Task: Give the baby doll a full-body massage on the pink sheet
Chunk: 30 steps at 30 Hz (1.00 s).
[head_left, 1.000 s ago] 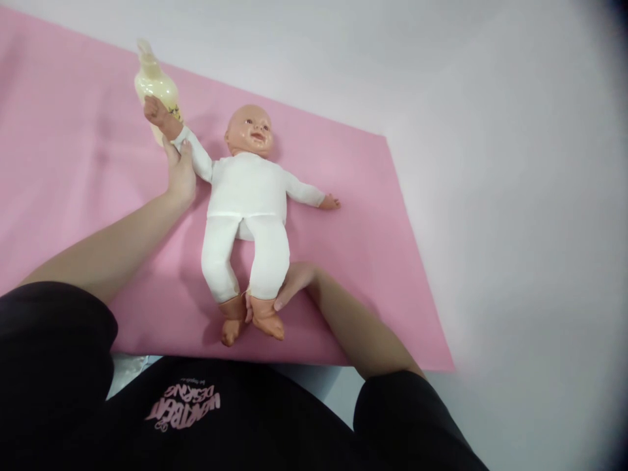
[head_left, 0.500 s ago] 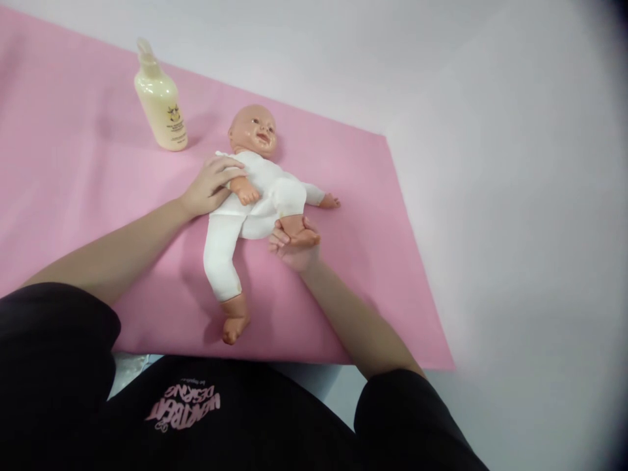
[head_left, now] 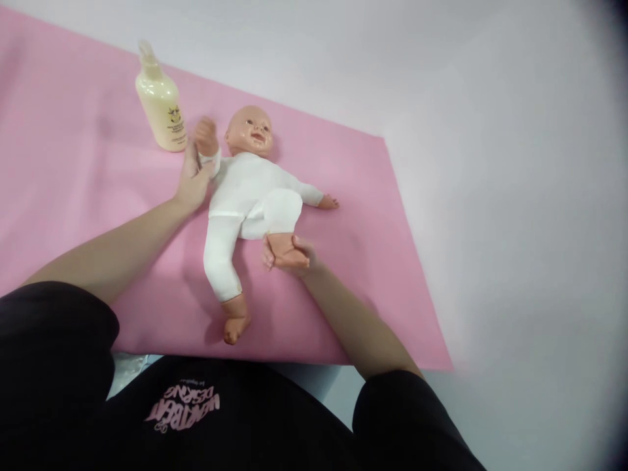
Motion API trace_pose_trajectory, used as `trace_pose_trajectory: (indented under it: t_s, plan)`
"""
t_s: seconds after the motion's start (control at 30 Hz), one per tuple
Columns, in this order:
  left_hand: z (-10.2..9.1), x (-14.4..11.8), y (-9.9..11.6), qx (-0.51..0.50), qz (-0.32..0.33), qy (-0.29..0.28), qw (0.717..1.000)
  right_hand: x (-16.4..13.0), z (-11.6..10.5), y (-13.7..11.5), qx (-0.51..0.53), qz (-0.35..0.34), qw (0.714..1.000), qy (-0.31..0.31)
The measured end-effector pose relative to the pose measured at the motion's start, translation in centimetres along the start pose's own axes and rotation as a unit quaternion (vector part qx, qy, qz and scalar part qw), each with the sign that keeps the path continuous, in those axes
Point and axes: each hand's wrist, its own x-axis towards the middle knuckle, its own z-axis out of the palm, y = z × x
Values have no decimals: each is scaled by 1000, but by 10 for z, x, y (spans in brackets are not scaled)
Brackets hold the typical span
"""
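Note:
A baby doll in a white bodysuit lies face up on a pink mat. My left hand grips the doll's forearm on my left and holds that arm raised beside the head. My right hand is closed around the doll's foot on my right, with that leg bent up toward the belly. The doll's other leg lies straight toward me and its other arm rests out to the right on the mat.
A cream lotion bottle with a pump stands on the mat just left of the doll's raised hand. The mat lies on a white surface. My black shirt fills the bottom of the view.
My left hand has swung the doll's arm from across its chest up beside its head. My right hand has drawn the bent leg's foot slightly back toward me.

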Motion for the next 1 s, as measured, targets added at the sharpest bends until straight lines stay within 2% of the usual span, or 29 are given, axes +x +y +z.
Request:
trace_pose_trajectory:
  t_s: [0.1, 0.23, 0.3, 0.37, 0.43, 0.53, 0.63, 0.73, 0.8, 0.87, 0.93, 1.0]
  plan:
    - [-4, 2, -27, -74, -121, 141, 980, -1, 6, 0, -42, 82, 991, -102]
    - [-9, 2, -59, -109, -196, 183, 957, 3, 10, -4, -110, 226, 934, -253]
    - [-11, 2, -68, -134, -201, 209, 948, 7, 9, -5, -133, 266, 912, -283]
    - [-11, 2, -68, -149, -183, 211, 949, 9, 7, -4, -139, 276, 908, -283]
    - [-11, 2, -62, -147, -154, 195, 957, 9, 5, -4, -139, 265, 910, -286]
    - [-10, 4, -41, -113, -110, 189, 969, 6, 1, -3, -124, 221, 926, -281]
    - [-9, 4, -13, -36, -43, 159, 986, 3, -5, 1, -54, 129, 960, -243]
    - [-10, 1, 17, 28, 72, 105, 991, 2, -12, 5, 34, 37, 983, -178]
    - [-10, -1, 34, 71, 131, 36, 988, 2, -12, 4, 56, 1, 993, -104]
    - [-10, -2, 45, 102, 171, -33, 979, 3, -10, 0, 59, -15, 998, 0]
    - [-9, -2, 51, 115, 188, -79, 972, 5, -6, -6, 61, -17, 993, 102]
    - [-8, -1, 51, 111, 173, -104, 973, 7, -2, -10, 63, -10, 983, 171]
